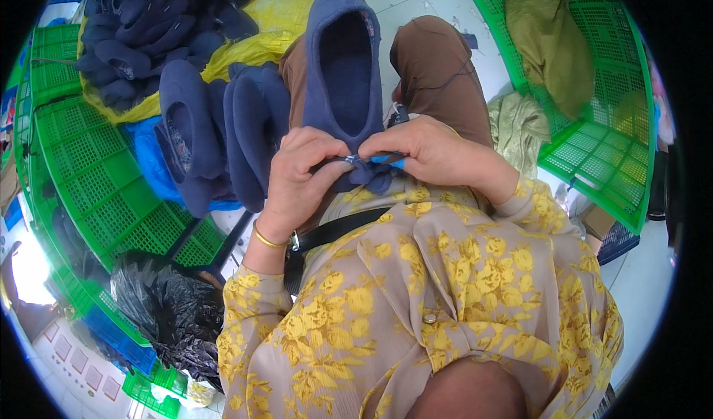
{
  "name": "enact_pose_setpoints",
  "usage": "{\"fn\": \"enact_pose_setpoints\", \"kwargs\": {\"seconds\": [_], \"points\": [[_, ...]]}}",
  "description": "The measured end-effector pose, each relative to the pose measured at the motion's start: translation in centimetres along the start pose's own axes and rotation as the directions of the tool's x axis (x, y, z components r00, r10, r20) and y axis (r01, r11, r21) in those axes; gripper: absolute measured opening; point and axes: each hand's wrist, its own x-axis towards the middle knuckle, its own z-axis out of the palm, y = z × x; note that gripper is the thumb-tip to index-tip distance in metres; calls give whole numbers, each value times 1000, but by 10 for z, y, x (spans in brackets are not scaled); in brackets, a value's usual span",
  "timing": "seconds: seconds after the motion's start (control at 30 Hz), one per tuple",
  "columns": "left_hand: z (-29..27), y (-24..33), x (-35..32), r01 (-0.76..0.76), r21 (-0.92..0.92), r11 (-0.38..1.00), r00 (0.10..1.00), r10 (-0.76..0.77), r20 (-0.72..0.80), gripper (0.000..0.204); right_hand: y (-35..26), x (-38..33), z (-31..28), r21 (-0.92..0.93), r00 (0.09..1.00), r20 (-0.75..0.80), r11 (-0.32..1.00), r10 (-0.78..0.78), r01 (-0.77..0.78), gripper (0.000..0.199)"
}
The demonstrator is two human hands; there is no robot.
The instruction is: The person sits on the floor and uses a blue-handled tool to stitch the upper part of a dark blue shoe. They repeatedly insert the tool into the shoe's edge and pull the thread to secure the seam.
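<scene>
A navy-blue cloth slipper (334, 100) with a patterned lining stands on my lap, its opening toward me. At its near end, my left hand (308, 167) pinches the edge by a bunched piece of navy fabric (371, 175). Close beside it, my right hand (431, 148) is closed, thumb and fingertips at the same edge. A bright blue and dark piece (390, 159) shows under the right fingers, and a dark tip (401, 113) sticks out beyond that hand. I cannot tell whether these belong to one tool.
Several more navy slippers (186, 122) lean together left of my lap. Behind them a yellow sack (275, 11) holds a heap of slippers. Green plastic baskets (96, 174) stand left, another green basket (609, 159) right with olive cloth (549, 48). A black plastic bag (167, 308) lies lower left.
</scene>
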Motion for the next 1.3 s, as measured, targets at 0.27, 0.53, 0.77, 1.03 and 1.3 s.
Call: {"fn": "enact_pose_setpoints", "kwargs": {"seconds": [0.27,0.53,0.77,1.03,1.3], "points": [[2,-1,0,26,-26,999,1000,-26,-5,14,-5,3,2,-6,998,9,998,56,-56,30],[6,3,1,34,23,999,999,-34,-21,15,-7,1,10,-72,994,-14,991,109,-110,21],[9,9,5,-32,138,990,999,37,-30,19,-3,3,20,49,998,-21,998,51,-50,27],[6,11,9,-52,196,979,999,48,22,17,-25,11,10,-395,987,117,917,112,-57,32],[6,3,6,-22,140,990,1000,23,-5,19,-27,10,3,-575,990,58,806,-129,138,19]]}}
